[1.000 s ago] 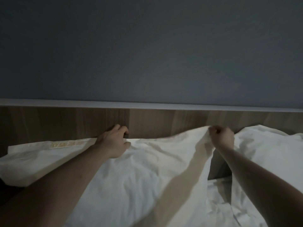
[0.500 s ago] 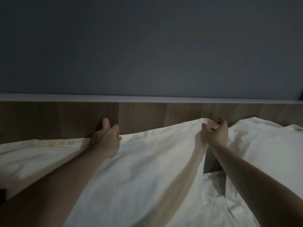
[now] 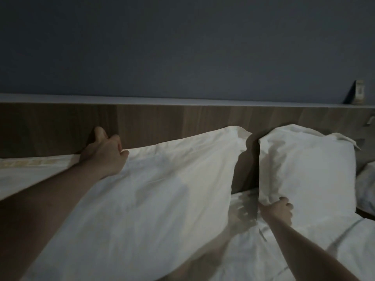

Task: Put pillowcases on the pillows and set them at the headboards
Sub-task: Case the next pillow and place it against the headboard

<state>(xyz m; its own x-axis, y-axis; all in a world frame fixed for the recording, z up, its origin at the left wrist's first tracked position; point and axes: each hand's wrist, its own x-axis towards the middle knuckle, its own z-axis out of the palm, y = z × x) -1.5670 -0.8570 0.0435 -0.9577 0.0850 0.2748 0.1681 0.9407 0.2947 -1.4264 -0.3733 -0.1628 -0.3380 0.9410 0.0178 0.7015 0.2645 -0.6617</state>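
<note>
A large white cased pillow (image 3: pixel 154 191) leans against the wooden headboard (image 3: pixel 182 122), filling the middle of the view. My left hand (image 3: pixel 105 155) rests on its upper left edge with the fingers curled over the top, between pillow and headboard. A second white cased pillow (image 3: pixel 308 171) stands upright against the headboard to the right. My right hand (image 3: pixel 279 209) grips that pillow's lower left corner. A narrow gap of headboard shows between the two pillows.
A pale ledge (image 3: pixel 203 101) tops the headboard under a dark grey wall. A small card or box (image 3: pixel 358 94) stands on the ledge at far right. White bed sheet (image 3: pixel 284 250) lies below the pillows. Part of another white pillow (image 3: pixel 367 185) shows at the right edge.
My right hand let go of the big pillow's top right corner and dropped to the right pillow's lower left corner. My left hand stayed on the big pillow's top edge.
</note>
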